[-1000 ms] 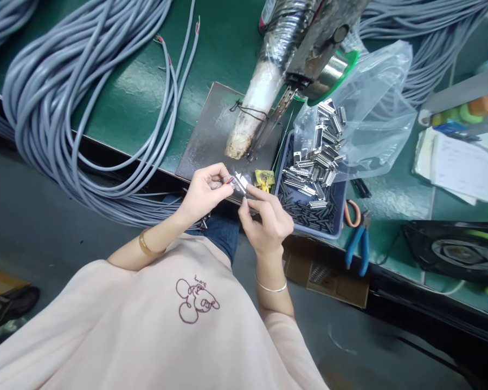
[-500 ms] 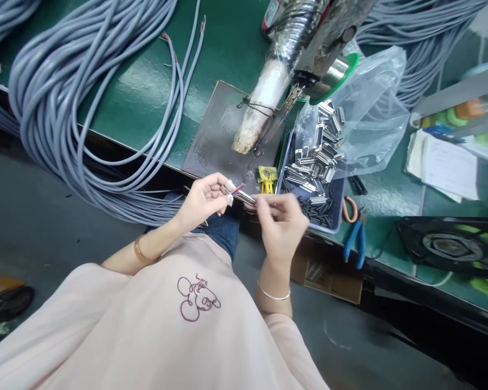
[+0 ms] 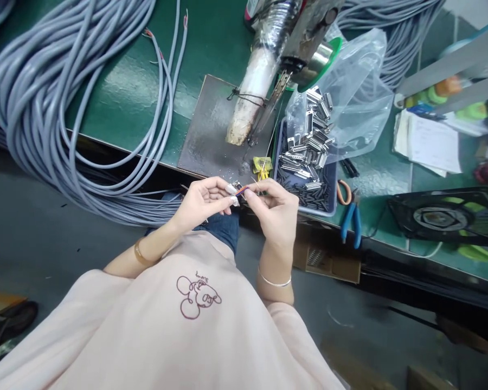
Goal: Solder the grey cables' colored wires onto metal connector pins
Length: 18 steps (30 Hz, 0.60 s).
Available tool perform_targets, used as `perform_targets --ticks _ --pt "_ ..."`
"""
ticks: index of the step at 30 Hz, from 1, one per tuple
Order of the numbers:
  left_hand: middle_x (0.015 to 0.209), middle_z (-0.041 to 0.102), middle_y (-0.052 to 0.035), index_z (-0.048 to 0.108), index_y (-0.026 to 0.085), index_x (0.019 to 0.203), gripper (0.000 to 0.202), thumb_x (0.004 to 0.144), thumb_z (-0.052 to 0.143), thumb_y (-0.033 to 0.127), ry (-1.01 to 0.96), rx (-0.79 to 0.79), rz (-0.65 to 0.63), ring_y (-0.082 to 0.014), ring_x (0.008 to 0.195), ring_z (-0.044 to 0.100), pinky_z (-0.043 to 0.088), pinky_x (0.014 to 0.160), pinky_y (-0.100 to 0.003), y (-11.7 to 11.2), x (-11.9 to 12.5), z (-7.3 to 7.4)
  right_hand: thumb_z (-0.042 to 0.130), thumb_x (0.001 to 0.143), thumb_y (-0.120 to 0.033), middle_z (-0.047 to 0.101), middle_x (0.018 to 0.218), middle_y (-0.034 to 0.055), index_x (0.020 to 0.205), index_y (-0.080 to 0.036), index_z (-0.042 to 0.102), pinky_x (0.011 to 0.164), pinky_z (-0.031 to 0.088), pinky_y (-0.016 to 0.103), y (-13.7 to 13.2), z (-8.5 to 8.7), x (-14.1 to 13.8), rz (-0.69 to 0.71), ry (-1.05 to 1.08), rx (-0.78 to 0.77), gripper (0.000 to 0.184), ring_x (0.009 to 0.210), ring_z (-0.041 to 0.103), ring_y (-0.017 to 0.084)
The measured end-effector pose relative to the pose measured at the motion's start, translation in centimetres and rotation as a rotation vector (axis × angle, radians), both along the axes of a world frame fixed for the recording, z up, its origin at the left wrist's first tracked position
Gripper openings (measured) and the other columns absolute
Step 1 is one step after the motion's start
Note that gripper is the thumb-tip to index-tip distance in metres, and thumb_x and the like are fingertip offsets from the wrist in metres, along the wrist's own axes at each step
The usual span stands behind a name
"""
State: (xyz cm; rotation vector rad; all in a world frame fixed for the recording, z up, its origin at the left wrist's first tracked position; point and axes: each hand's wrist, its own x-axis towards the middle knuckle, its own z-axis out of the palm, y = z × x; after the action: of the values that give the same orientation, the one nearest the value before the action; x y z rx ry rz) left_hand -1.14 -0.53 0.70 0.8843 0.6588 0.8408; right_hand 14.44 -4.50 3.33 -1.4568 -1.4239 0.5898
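Note:
Thin coloured wires [image 3: 242, 190], orange, red and blue, stretch between my two hands just in front of the bench edge. My left hand [image 3: 201, 201] is closed around their base, thumb against fingers; something small and white shows at its fingertips. Thumb and forefinger of my right hand [image 3: 273, 210] pinch the free ends of the wires. A metal connector is not clearly visible between the hands. Beyond them, the tip of a soldering iron [image 3: 252, 142] in a clamp hangs over a dark plate [image 3: 211, 122], with a yellow sponge-like piece [image 3: 262, 164] by it.
A blue tray [image 3: 329, 208] holds metal connectors [image 3: 309, 157] and small black tubes [image 3: 299, 189]. Blue-handled pliers [image 3: 352, 222] lie right of it. Large coils of grey cable [image 3: 36, 92] cover the left bench. Further right are a solder spool [image 3: 321, 62], papers [image 3: 433, 143] and a fan [image 3: 441, 216].
My right hand has turned and moved its fingertips left, onto the coloured wires. The metal connector seen between the hands before is now mostly hidden. The view has shifted slightly.

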Motion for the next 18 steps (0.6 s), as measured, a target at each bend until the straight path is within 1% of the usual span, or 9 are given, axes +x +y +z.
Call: perform_targets --ticks 3,5,7,9,11,12,13,15,18 --pt "0.067 0.069 0.0007 0.065 0.014 0.078 0.034 0.064 0.091 0.031 0.056 0.040 0.039 -0.0076 0.055 0.063 0.055 0.054 -0.018 -0.2 0.3 0.1 0.066 0.085 -0.020 0.066 0.070 -0.0012 0.074 -0.020 0.071 0.049 0.041 0.022 -0.3 0.3 -0.2 -0.004 -0.142 0.073 0.012 0.058 0.055 0.010" --pt "0.068 0.069 0.0011 0.063 0.015 0.078 0.034 0.066 0.090 0.031 0.059 0.072 0.069 -0.0066 0.054 0.061 0.053 0.052 -0.016 -0.3 0.4 0.2 0.066 0.085 -0.018 0.066 0.070 -0.0014 0.074 -0.021 0.070 0.054 0.044 0.023 -0.4 0.5 -0.2 -0.029 -0.219 0.108 0.012 0.059 0.056 0.010" --pt "0.069 0.070 0.0004 0.061 0.015 0.082 0.035 0.072 0.087 0.035 0.015 0.079 0.057 -0.0060 0.050 0.060 0.049 0.047 -0.015 -0.3 0.4 0.2 0.066 0.086 -0.020 0.065 0.068 -0.0023 0.071 -0.020 0.069 0.050 0.042 0.022 -0.5 0.3 0.0 -0.037 -0.177 0.070 0.015 0.055 0.052 0.008" --pt "0.070 0.072 -0.0010 0.058 0.015 0.086 0.037 0.076 0.085 0.040 -0.039 0.060 0.016 -0.0061 0.047 0.059 0.046 0.044 -0.015 -0.2 0.3 0.2 0.066 0.086 -0.023 0.065 0.067 -0.0025 0.070 -0.020 0.069 0.047 0.039 0.021 -0.4 0.0 0.3 -0.058 -0.064 0.020 0.016 0.052 0.050 0.008" --pt "0.070 0.073 -0.0020 0.057 0.015 0.086 0.040 0.077 0.084 0.043 -0.069 0.036 -0.009 -0.0066 0.046 0.060 0.046 0.044 -0.015 -0.1 0.2 0.1 0.067 0.088 -0.026 0.068 0.069 -0.0020 0.080 -0.021 0.075 0.048 0.041 0.021 -0.5 -0.3 0.5 -0.121 0.002 0.034 0.012 0.053 0.054 0.009" --pt "0.070 0.073 -0.0022 0.057 0.015 0.086 0.041 0.077 0.085 0.043 -0.077 0.028 -0.013 -0.0067 0.047 0.061 0.046 0.044 -0.015 0.0 0.2 0.1 0.067 0.089 -0.027 0.069 0.070 -0.0021 0.090 -0.022 0.077 0.048 0.042 0.022 -0.6 -0.4 0.4 -0.154 -0.001 0.062 0.012 0.052 0.055 0.009" --pt "0.070 0.073 -0.0022 0.057 0.014 0.085 0.042 0.076 0.085 0.043 -0.081 0.023 -0.013 -0.0067 0.047 0.061 0.047 0.045 -0.015 0.1 0.2 0.0 0.067 0.090 -0.027 0.070 0.070 -0.0023 0.099 -0.023 0.079 0.047 0.042 0.022 -0.7 -0.4 0.4 -0.174 -0.028 0.094 0.016 0.051 0.055 0.009" --pt "0.069 0.073 -0.0017 0.058 0.014 0.086 0.042 0.076 0.085 0.044 -0.084 0.020 -0.014 -0.0067 0.047 0.062 0.047 0.045 -0.015 0.1 0.3 0.0 0.067 0.091 -0.027 0.073 0.072 -0.0021 0.110 -0.025 0.078 0.047 0.043 0.022 -0.9 -0.3 0.1 -0.151 -0.134 0.149 0.022 0.049 0.056 0.009" --pt "0.065 0.070 0.0010 0.058 0.015 0.086 0.041 0.077 0.085 0.043 -0.077 0.021 -0.002 -0.0068 0.047 0.061 0.046 0.045 -0.015 0.1 0.4 -0.1 0.064 0.094 -0.023 0.078 0.078 -0.0006 0.112 -0.024 0.078 0.053 0.050 0.022 -1.2 -0.1 -0.4 -0.077 -0.301 0.198 0.023 0.051 0.060 0.008"
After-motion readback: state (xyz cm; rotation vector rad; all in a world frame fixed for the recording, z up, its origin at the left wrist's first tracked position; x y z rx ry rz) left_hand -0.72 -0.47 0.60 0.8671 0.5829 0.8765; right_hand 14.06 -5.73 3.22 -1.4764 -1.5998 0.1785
